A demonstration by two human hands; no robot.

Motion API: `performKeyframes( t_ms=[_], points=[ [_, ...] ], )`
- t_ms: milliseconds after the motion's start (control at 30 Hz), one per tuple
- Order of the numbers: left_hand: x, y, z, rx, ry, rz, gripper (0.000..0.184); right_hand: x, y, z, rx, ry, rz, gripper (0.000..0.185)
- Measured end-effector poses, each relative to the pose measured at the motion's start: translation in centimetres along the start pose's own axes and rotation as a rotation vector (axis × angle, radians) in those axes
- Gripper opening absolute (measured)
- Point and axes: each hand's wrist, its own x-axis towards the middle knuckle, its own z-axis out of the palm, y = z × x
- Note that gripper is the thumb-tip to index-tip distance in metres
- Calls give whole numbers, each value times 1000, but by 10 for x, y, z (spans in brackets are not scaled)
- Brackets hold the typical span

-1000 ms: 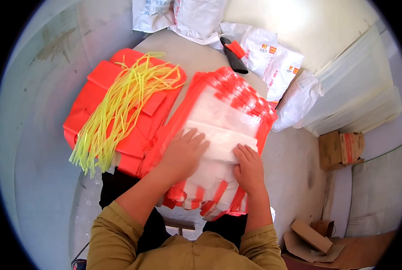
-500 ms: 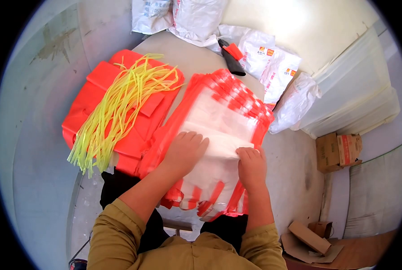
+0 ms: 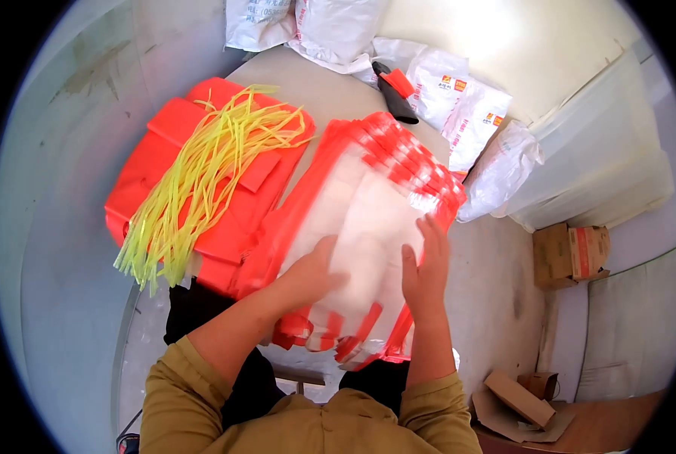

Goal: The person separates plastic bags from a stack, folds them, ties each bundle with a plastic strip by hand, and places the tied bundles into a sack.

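A stack of red-and-white plastic bags (image 3: 330, 170) lies in front of me, fanned at its far edge. On top is a whitish sheet (image 3: 372, 219), blurred by motion. My left hand (image 3: 315, 272) is at the sheet's left side, thumb and fingers apart, partly smeared. At the right side my right hand (image 3: 426, 265) is raised on edge, its fingers spread and nothing gripped. Left of the stack, a bundle of yellow strips (image 3: 202, 170) rests across folded red bags (image 3: 145, 178).
White printed sacks (image 3: 429, 83) stand along the table's (image 3: 293, 79) far side, with a black-and-red object (image 3: 396, 94) beside them. Cardboard boxes (image 3: 569, 253) sit on the floor at right, and flattened cardboard (image 3: 523, 408) lies at lower right.
The white sheet, which lay as a crosswise folded band under my hands, now stretches lengthwise over the stack. My right hand has let go of its edge and opened; my left hand has shifted down and turned.
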Motion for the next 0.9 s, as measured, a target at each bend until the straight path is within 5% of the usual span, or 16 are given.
performKeyframes(
  t_ms=[133, 400, 767, 900],
  points=[
    [-11, 45, -25, 424, -84, -165, 71, -46, 4, 18, 604, -202, 619, 45],
    [-19, 28, -31, 751, -74, 521, 86, -79, -11, 29, 775, -199, 670, 53],
    [-19, 10, -15, 809, -181, 543, 110, -77, -15, 36, 605, -245, 568, 63],
    [-21, 13, -19, 804, -187, 543, 112, -50, -33, 21, 859, -258, 832, 67]
  ],
)
